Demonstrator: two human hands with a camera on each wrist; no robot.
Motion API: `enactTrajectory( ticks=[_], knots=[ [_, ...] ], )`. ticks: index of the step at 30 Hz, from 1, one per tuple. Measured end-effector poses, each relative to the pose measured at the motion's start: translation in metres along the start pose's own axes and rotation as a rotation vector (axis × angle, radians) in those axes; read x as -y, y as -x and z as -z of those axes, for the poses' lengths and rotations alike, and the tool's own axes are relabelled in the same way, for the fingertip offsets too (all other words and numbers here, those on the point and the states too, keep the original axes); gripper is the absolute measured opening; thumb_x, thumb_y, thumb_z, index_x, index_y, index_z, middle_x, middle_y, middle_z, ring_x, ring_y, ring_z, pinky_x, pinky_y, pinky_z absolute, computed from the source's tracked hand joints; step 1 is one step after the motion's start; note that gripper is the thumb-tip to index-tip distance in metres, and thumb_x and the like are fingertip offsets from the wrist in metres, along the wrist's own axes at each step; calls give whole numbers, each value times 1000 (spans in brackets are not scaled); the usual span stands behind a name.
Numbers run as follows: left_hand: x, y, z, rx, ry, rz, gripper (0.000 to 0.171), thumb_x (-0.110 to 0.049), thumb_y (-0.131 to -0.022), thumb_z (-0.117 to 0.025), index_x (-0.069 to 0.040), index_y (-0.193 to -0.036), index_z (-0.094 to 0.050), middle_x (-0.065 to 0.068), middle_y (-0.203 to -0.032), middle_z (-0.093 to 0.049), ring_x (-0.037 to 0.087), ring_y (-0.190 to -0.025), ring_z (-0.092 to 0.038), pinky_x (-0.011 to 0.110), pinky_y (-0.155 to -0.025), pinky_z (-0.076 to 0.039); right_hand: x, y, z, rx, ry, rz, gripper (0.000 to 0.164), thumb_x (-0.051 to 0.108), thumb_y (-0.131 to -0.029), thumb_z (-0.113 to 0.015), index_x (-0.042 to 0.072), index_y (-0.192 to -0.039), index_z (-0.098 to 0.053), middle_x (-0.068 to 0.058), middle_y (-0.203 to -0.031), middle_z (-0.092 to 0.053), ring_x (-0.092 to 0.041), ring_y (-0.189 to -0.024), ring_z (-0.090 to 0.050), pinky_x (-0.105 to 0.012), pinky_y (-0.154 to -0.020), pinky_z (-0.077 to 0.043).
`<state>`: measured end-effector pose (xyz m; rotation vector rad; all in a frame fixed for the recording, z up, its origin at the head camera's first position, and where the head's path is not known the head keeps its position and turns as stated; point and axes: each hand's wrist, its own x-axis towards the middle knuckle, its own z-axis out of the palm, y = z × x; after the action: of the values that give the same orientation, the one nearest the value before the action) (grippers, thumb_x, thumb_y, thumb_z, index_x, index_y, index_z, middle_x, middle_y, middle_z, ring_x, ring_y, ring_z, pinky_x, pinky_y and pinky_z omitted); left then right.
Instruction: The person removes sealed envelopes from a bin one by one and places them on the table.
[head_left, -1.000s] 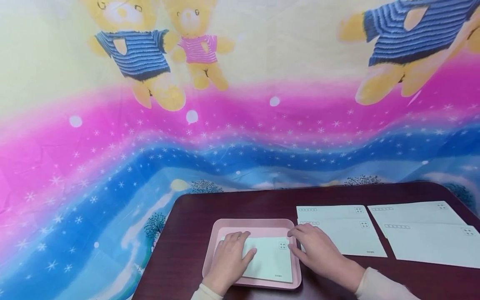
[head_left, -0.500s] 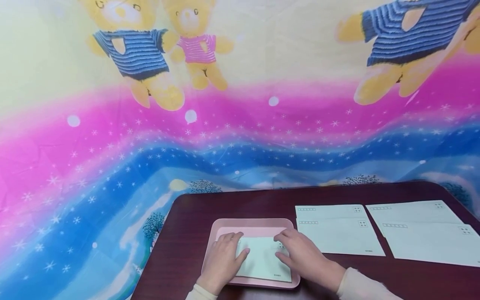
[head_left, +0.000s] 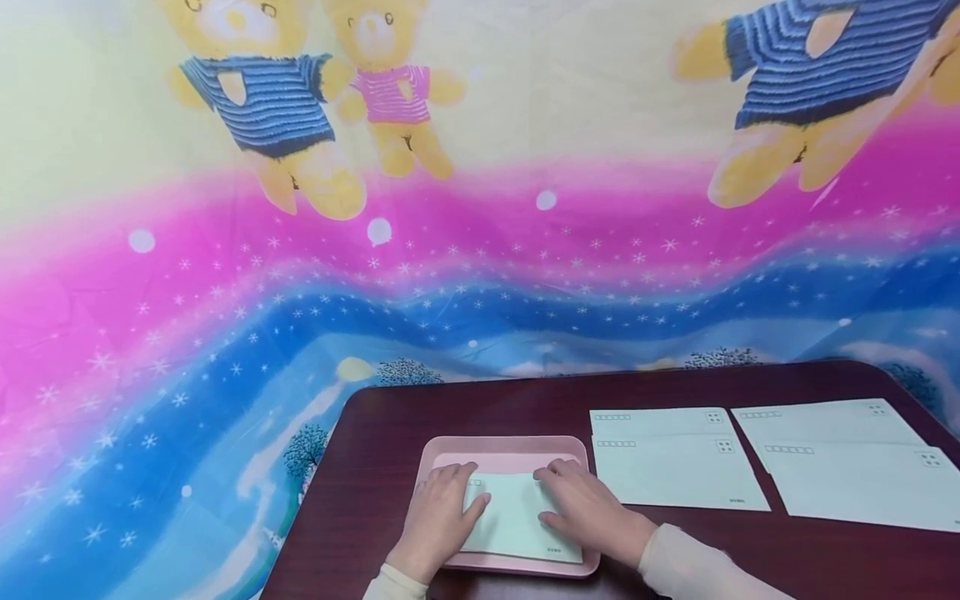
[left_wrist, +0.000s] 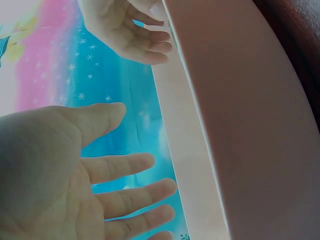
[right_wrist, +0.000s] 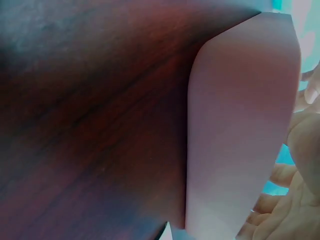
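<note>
A pale green envelope (head_left: 517,525), probably the top of a small stack, lies in a shallow pink tray (head_left: 504,446) in the head view. Over its left part is my left hand (head_left: 441,515), fingers spread and loosely extended. My right hand (head_left: 588,508) is over its right part, thumb and fingers apart, covering the printed stamp box. Whether the fingertips touch the paper cannot be made out. In the left wrist view the left hand (left_wrist: 75,180) shows relaxed fingers above the tray wall (left_wrist: 240,125). The right wrist view shows the right hand (right_wrist: 295,200) beyond the tray's side (right_wrist: 240,130).
Several more envelopes lie to the tray's right in two overlapping groups, a nearer-left group (head_left: 675,479) and a far-right group (head_left: 862,492). All stand on a dark reddish-brown table (head_left: 390,417). Behind it hangs a cloth printed with teddy bears (head_left: 270,108).
My right hand has moved left from the tray's right rim to over the envelope. The left hand has shifted slightly left. The tray and the other envelopes stay in place.
</note>
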<state>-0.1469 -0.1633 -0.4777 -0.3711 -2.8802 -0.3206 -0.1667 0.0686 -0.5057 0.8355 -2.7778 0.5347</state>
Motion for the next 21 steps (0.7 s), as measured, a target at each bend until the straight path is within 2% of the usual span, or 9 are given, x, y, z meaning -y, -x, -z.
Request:
enactTrajectory(
  ticks=[8,15,21],
  knots=[
    [2,-4,-1,13,-1,13,44,-37,-90,-73,-9,-123,-68,10,-116,-72,30,-111,-66,50,-95,-52,-1,-5,-7,62,25,-11,60,31,-71,-89,8,-122,-66,-4,-103,-62,-22,-97,-60,-40,-83,-53],
    [4,-6,-5,21,22,21,43,-36,-90,-73,-9,-124,-69,10,-116,-72,30,-111,-66,51,-93,-52,0,-10,-9,88,41,-37,68,34,-65,-92,10,-122,-65,-3,-98,-58,-19,-90,-51,-41,-83,-48],
    [5,-6,-7,19,24,21,42,-34,-91,-73,-8,-123,-69,11,-115,-73,30,-111,-66,49,-96,-51,-1,-14,-8,98,-25,-78,70,29,-61,-95,7,-121,-65,-4,-93,-55,-19,-87,-46,-44,-85,-43]
  ],
)
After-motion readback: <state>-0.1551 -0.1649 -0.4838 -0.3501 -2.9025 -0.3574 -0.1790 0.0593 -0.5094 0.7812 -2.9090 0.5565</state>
